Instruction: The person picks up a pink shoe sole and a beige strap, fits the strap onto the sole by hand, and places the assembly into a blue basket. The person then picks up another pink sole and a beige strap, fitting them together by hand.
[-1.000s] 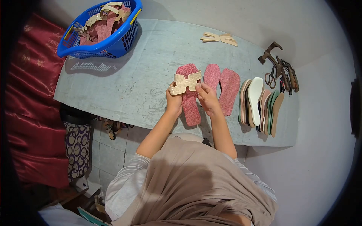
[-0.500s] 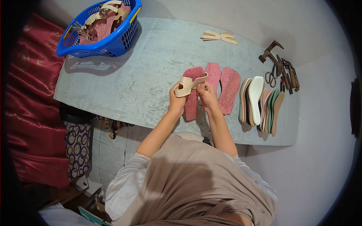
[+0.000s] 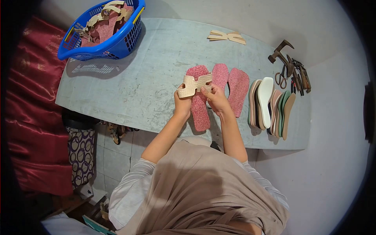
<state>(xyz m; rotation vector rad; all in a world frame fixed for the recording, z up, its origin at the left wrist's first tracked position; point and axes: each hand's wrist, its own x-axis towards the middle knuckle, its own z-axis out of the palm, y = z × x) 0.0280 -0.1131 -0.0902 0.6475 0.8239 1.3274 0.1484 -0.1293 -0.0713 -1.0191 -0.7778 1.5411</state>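
Observation:
A pink patterned sole (image 3: 200, 113) with a cream strap (image 3: 190, 85) across its upper part is held over the table's front half. My left hand (image 3: 182, 102) grips its left edge and the strap's left end. On the other side, my right hand (image 3: 216, 98) pinches the strap's right end, thumb on top. Just to the right lie two more pink soles, one (image 3: 220, 74) partly behind my right hand and the other (image 3: 238, 90) beside it.
Rows of coloured insoles (image 3: 266, 100) stand right of the pink soles. Behind them lie a hammer (image 3: 281, 53), scissors (image 3: 281, 79) and other hand tools. Cream strap pieces (image 3: 227, 37) rest at the back. A blue basket (image 3: 105, 49) of pink and cream pieces occupies the back left.
The held sole has tilted to face up more, its lower end shifting slightly right and toward me. The strap now looks flatter across it, and both hands have turned slightly with it.

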